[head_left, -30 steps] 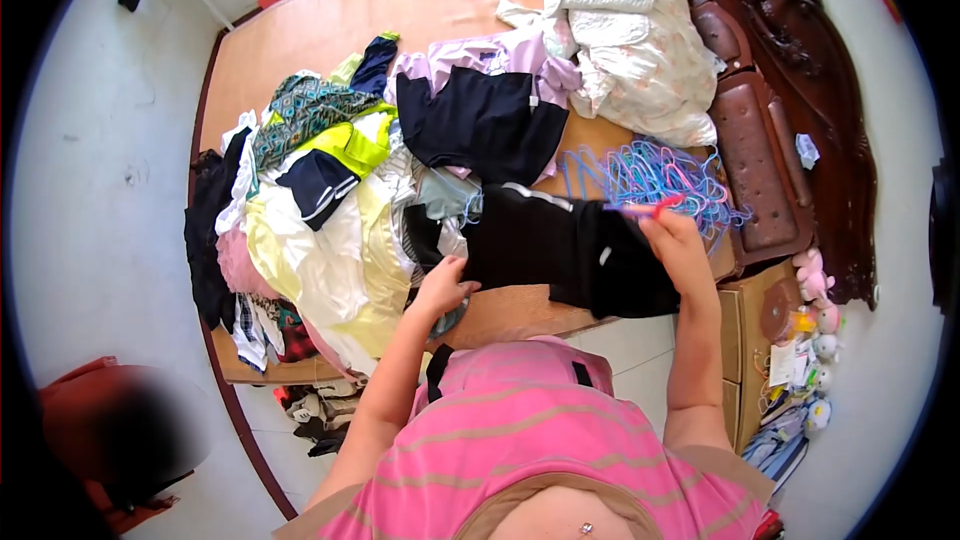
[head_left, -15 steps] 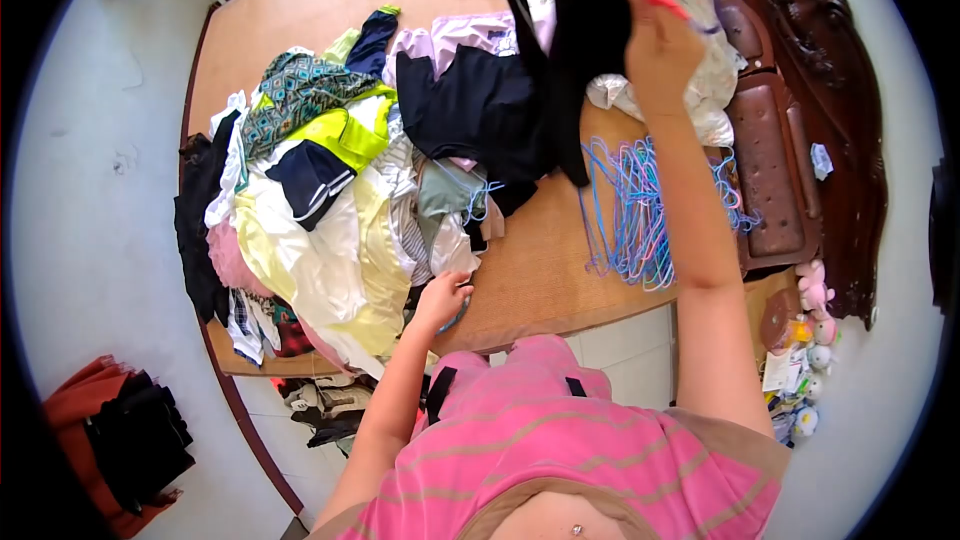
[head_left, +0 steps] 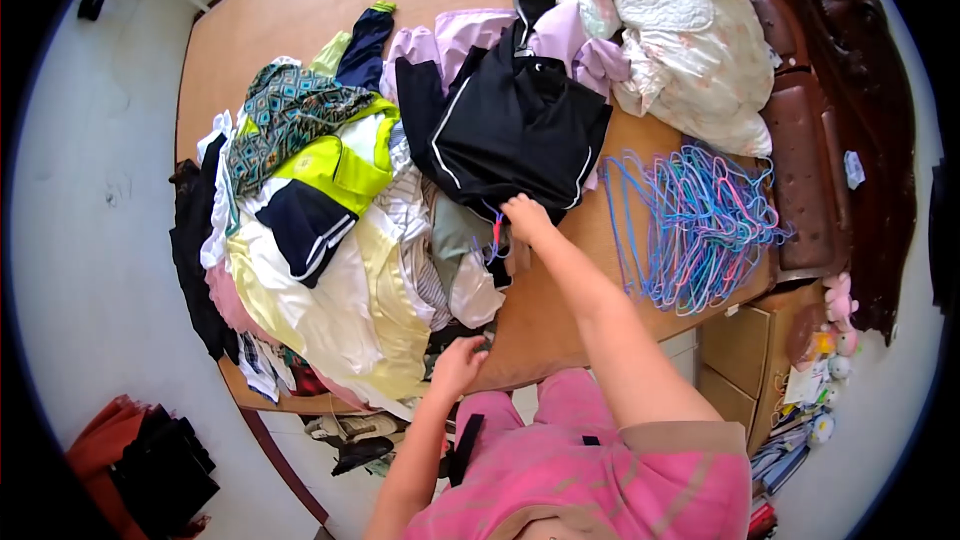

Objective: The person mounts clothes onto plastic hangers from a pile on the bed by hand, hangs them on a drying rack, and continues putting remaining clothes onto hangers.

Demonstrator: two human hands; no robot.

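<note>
A black garment with white piping (head_left: 515, 130) lies spread over lilac clothing (head_left: 475, 32) on the bed. My right hand (head_left: 527, 220) is closed at its lower edge, on a clothes hanger (head_left: 497, 230) whose pink and purple-blue parts show beside my fingers. Most of the hanger is hidden. Near the bed's front edge, my left hand (head_left: 458, 365) has its fingers loosely apart, close to dark cloth below a grey-green garment (head_left: 455, 225). Nothing shows in that hand.
A heap of mixed clothes (head_left: 320, 250) covers the left of the bed. Many-coloured hangers (head_left: 705, 225) lie in a pile at the right, below a pale floral bundle (head_left: 690, 60). A dark carved headboard (head_left: 860, 140) borders the right side.
My right hand has brought the raised black garment down and left onto the lilac clothing. My left hand has moved slightly down and right in view. The view has shifted.
</note>
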